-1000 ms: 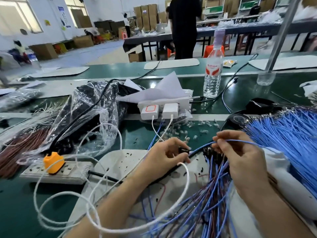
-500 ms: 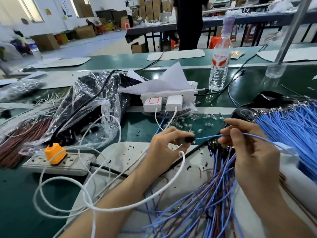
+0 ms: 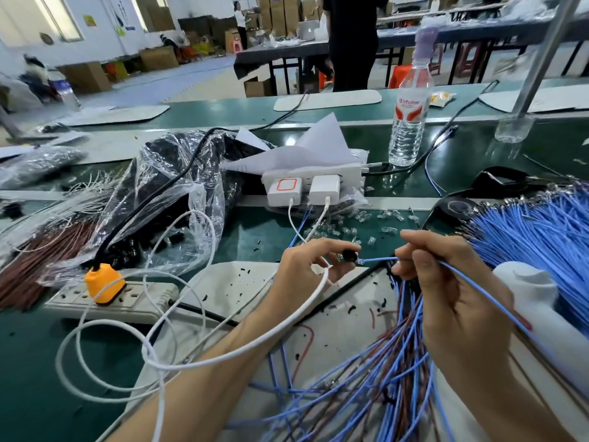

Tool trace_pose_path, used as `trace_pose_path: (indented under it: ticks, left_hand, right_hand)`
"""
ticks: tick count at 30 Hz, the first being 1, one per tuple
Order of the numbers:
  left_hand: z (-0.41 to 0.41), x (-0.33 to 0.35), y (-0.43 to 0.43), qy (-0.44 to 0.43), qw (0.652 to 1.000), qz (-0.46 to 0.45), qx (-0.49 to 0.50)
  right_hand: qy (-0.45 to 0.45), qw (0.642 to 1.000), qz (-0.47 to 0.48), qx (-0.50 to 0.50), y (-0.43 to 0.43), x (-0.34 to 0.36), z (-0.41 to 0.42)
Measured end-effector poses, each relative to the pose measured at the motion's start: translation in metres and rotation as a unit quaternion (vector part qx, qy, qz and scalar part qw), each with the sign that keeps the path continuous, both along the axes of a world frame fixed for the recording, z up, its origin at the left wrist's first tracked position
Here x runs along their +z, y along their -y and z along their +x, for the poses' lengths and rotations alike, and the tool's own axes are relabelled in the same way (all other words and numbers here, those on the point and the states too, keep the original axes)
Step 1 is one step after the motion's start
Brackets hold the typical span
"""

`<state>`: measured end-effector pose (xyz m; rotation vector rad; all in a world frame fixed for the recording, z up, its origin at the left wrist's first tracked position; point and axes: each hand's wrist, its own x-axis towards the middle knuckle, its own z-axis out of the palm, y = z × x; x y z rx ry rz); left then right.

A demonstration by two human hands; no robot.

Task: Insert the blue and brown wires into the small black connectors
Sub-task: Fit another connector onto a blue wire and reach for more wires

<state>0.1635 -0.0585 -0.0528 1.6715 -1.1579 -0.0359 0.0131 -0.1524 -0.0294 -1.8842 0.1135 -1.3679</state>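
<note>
My left hand [image 3: 310, 266] pinches a small black connector [image 3: 350, 256] between thumb and fingertips. My right hand [image 3: 446, 282] pinches a single blue wire [image 3: 379, 259] near its metal tip, which points at the connector and sits just to its right, almost touching. The wire trails back over my right hand. Below my hands lies a tangle of assembled blue and brown wires [image 3: 382, 378] on a pale mat [image 3: 248, 282]. A thick bundle of loose blue wires [image 3: 535, 237] fans out at the right. A brown wire bundle [image 3: 41, 250] lies at the far left.
A white power strip with an orange plug [image 3: 105, 282] sits left of my hands, with white cables [image 3: 191, 330] looping across my left forearm. Chargers [image 3: 299, 186], a plastic bag of parts [image 3: 165, 193], clear connectors [image 3: 350, 228] and a water bottle [image 3: 409, 110] stand behind.
Both hands have lifted from the wire pile. The right hand has drawn one blue wire out and brought its tip up to the connector in the left hand.
</note>
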Motion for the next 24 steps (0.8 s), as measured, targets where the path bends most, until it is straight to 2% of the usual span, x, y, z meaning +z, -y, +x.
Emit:
trace_pose_path:
  ticks: [10, 24]
  left_hand:
    - [0.0009, -0.0032, -0.0002, 0.055, 0.998, -0.001, -0.006]
    - [0.0008, -0.0051, -0.0005, 0.044, 0.998, -0.007, -0.039]
  right_hand:
    - [-0.009, 0.999, -0.033, 0.007, -0.0003, -0.0047, 0.0012]
    - [-0.084, 0.995, -0.045, 0.005, -0.0004, -0.0096, 0.0052]
